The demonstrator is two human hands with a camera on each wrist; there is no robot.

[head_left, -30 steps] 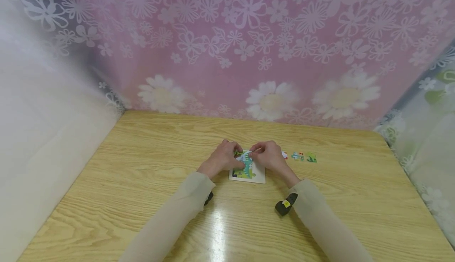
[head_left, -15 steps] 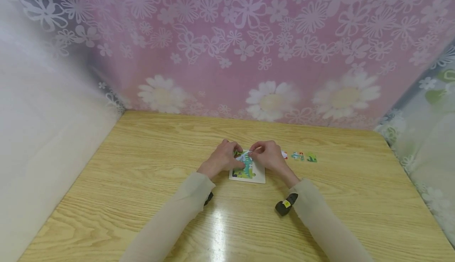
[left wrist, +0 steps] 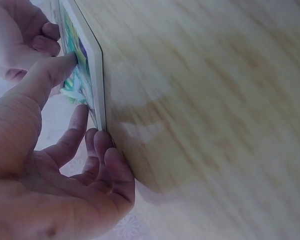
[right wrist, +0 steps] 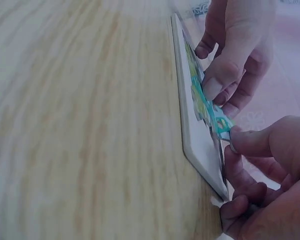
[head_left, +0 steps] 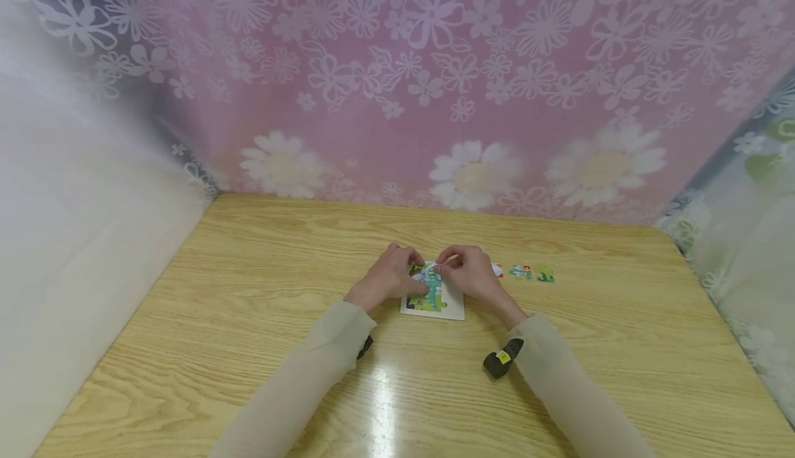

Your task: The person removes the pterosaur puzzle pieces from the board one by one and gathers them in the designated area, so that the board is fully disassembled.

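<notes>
A small white-framed jigsaw puzzle board (head_left: 455, 307) lies on the table between the hands, its green and teal dinosaur picture partly filled in at the left. The left hand (head_left: 386, 277) steadies the board: its thumb presses on the picture and its curled fingers rest along the edge, as the left wrist view shows. With thumb and forefinger, the right hand (head_left: 472, 275) pinches a teal puzzle piece (right wrist: 223, 124) over the board's far part. In the right wrist view the piece stands tilted up from the board, right beside the left thumb. Its far side is hidden by the fingers.
To the right of the board lie loose puzzle pieces in a row: a red and white one (head_left: 497, 270) partly behind the right hand, a blue and red one (head_left: 520, 272), and a green one (head_left: 545, 274). A flowered pink curtain (head_left: 385, 99) borders the wooden table's back edge.
Both hands stay at nearly the same place on the board. The right wrist has shifted very slightly to the right; the loose pieces lie as before.
</notes>
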